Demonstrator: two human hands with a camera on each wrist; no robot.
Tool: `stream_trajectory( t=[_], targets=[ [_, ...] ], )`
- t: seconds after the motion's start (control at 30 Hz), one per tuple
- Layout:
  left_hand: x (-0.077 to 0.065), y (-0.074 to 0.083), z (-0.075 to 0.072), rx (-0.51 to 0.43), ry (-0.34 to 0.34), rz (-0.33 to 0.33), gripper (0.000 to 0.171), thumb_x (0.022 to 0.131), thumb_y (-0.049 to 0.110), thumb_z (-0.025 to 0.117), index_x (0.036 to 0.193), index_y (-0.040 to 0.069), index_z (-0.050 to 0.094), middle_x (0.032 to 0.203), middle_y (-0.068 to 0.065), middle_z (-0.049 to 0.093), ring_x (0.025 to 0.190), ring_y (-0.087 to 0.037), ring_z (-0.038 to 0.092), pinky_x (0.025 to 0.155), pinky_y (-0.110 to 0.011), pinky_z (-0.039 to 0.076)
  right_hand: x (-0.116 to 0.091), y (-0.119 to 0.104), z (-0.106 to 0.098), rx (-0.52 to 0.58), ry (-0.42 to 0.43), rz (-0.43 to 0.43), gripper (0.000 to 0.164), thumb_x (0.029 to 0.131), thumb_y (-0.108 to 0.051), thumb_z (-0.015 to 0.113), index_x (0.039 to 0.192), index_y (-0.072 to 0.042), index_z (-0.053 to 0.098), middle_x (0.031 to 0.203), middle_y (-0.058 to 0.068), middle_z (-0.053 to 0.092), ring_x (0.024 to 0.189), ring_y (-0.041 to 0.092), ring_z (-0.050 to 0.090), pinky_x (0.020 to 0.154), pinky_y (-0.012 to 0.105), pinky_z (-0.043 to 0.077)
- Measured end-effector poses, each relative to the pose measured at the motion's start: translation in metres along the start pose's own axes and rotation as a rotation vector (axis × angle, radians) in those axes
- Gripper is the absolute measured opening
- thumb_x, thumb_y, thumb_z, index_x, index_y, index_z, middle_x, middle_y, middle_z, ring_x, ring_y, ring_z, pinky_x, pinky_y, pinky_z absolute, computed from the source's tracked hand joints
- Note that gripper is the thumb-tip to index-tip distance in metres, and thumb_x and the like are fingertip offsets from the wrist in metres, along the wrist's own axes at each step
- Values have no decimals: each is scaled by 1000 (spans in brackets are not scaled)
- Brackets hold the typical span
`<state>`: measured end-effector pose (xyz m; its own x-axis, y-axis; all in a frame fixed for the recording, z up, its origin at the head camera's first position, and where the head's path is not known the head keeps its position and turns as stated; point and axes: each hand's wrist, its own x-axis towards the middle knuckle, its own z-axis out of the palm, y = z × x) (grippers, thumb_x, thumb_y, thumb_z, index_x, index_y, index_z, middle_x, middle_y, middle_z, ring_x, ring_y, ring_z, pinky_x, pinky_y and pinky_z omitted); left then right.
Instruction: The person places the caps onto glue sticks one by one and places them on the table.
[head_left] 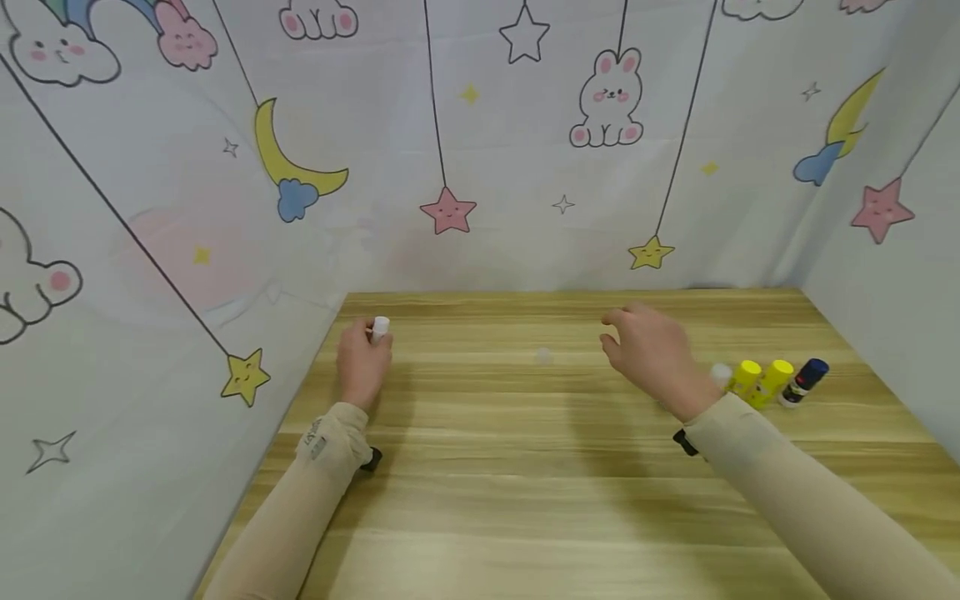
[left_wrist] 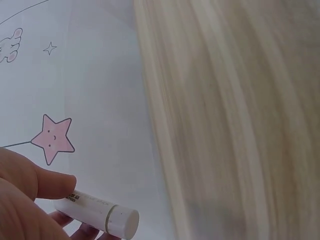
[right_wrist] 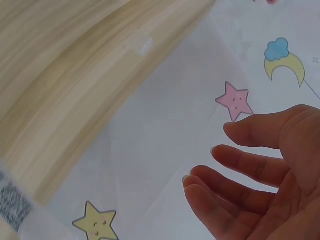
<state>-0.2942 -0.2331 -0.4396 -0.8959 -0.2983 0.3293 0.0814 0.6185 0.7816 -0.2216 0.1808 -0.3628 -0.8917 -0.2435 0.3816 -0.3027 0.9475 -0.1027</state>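
Observation:
Near the far left edge of the table, my left hand grips a white glue stick, its white cap pointing up. In the left wrist view the thumb and fingers wrap the white glue stick, which bears small dark print and a thin ring below the cap. My right hand hovers over the right half of the table with its fingers loosely bent and nothing between them. The right wrist view shows that hand with thumb and fingertips apart. Between the hands a small translucent piece lies on the wood.
Right of my right wrist stand a white-capped stick, two yellow sticks and a dark stick with a navy cap, in a row. The wood-grain table is bounded by a printed white curtain at the back and sides.

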Motion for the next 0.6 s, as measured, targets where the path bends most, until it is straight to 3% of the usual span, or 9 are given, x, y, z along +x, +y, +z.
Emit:
stream_trajectory(
  t=[0.27,0.47,0.6],
  targets=[
    [-8,14,0,23,-22,39,30,95,13,69,121,1,62,108,-20,60,101,-36,57,87,-54,45,15,-15,16,39,-83,-7,31,92,-20,73,122,-11,71,116,14,70,91,31,68,57,42,54],
    [-18,24,-6,-7,-27,64,30,96,14,70,121,2,61,109,-19,59,100,-36,57,87,-54,45,24,-22,25,77,-101,-38,33,91,-19,73,123,-11,71,115,14,70,84,28,68,50,35,49],
    [-26,29,-9,-27,-35,82,29,96,16,70,121,4,61,109,-16,59,98,-33,58,84,-52,48,29,-22,36,116,-120,-72,33,91,-16,73,124,-9,70,114,13,71,87,26,69,58,38,54]
  ],
)
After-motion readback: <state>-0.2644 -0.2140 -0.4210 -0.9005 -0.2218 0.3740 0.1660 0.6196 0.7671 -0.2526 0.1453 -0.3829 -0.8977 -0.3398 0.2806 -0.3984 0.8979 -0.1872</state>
